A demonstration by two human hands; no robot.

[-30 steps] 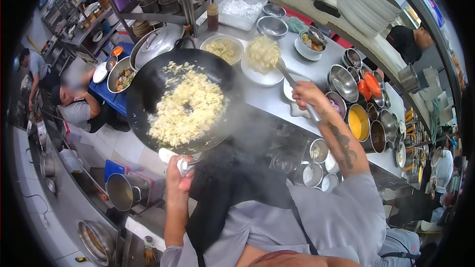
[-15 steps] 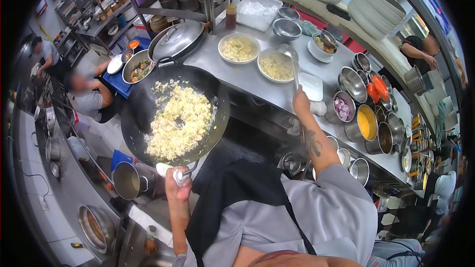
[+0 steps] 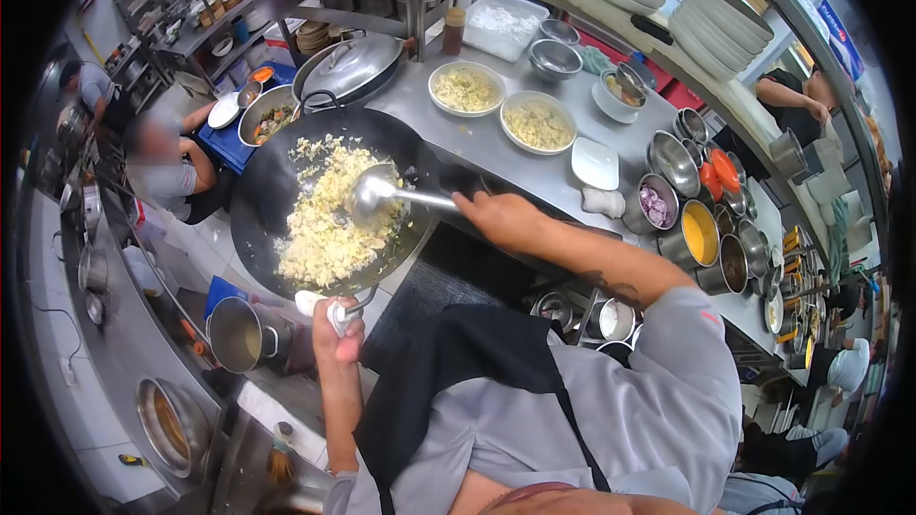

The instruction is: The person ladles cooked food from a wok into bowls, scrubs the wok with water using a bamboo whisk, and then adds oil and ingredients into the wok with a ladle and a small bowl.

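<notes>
My left hand (image 3: 342,329) is closed round the near handle of a large dark wok (image 3: 262,172), with a white cloth (image 3: 334,313) between palm and metal. Pale yellow fried rice with egg bits (image 3: 324,234) lies heaped across the wok. My right hand (image 3: 501,219) grips the long handle of a steel ladle (image 3: 377,193), whose bowl rests in the rice at the wok's right side. On the steel counter beyond stand two white bowls of the same rice, the left bowl (image 3: 468,113) and the right bowl (image 3: 563,146).
An empty white square dish (image 3: 593,181) and a folded cloth (image 3: 603,201) lie on the counter. Pots of chopped onion (image 3: 655,217) and yellow liquid (image 3: 701,234) stand to the right. A lidded pan (image 3: 348,67) sits behind the wok. A co-worker (image 3: 167,172) is at the left.
My right hand has brought the ladle from the right rice bowl back left into the wok. My left hand keeps its hold on the wok handle.
</notes>
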